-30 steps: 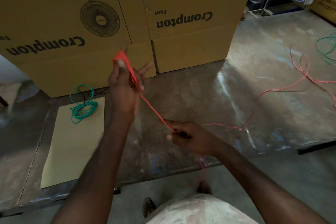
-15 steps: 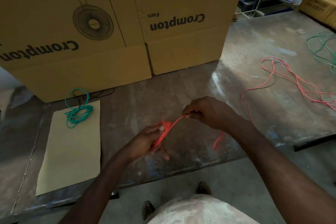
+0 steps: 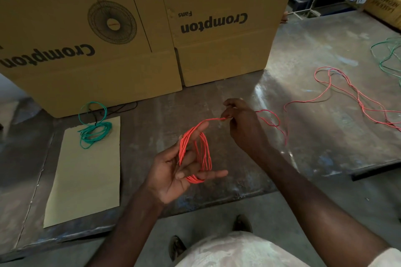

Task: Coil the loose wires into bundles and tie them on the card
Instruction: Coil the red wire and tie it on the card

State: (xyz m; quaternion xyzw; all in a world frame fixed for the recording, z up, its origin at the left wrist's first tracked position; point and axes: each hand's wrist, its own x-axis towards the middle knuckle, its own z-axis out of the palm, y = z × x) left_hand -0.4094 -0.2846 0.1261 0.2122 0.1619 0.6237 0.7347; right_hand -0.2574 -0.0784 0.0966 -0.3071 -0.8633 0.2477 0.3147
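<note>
Centre of the frame: the left hand (image 3: 173, 171), palm up with its fingers (image 3: 214, 173) spread loosely, is carrying a red wire coil (image 3: 196, 154) looped around them. The coil's long axis is running from lower centre toward the upper centre of the frame. From its upper end a single strand is leading up and right to the right hand (image 3: 240, 123), whose fingers (image 3: 227, 112) are pinching closed on it. Past that hand the loose red wire (image 3: 338, 93) is trailing in open loops toward the right edge of the frame. At left, a tan card (image 3: 86, 175) is lying flat on the worn metal surface (image 3: 282, 97), its long axis running bottom to top, with a green wire bundle (image 3: 95, 131) resting on its upper end. More green wire (image 3: 388, 54) is lying at the far right edge. Two cardboard boxes (image 3: 130, 28) are standing along the upper left. Shelving is showing dimly at upper right.
</note>
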